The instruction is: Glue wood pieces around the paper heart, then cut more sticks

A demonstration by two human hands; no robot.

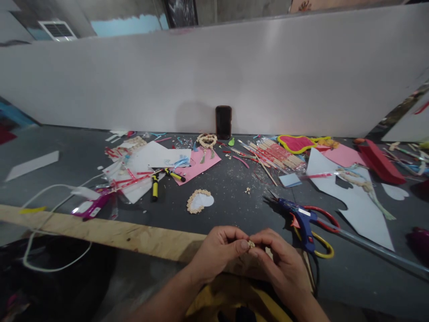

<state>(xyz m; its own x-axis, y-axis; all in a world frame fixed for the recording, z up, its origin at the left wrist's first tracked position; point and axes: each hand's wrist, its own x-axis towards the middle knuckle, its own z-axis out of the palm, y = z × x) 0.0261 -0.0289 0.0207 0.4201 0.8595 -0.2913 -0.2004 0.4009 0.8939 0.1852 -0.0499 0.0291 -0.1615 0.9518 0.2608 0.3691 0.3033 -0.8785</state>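
Near the table's front edge, my left hand (221,248) and my right hand (279,257) meet. Both pinch a small beige cluster of bits (251,244) between thumbs and fingertips; its exact kind is too small to make out. Just beyond lies a white paper heart (206,200), its left side and top edged with similar beige pieces (194,209). A few loose beige bits (247,190) lie to the right of the heart. A blue glue gun (303,219) with a long clear glue stick rests to the right, over scissors with red and yellow handles (323,250).
Yellow-and-black pliers (155,188), white paper sheets (164,154) and a purple glue gun (92,205) lie left. A phone (223,122) leans on the white partition (140,85). Wooden sticks (278,152), cut white card (362,210) and a red block (382,161) lie right.
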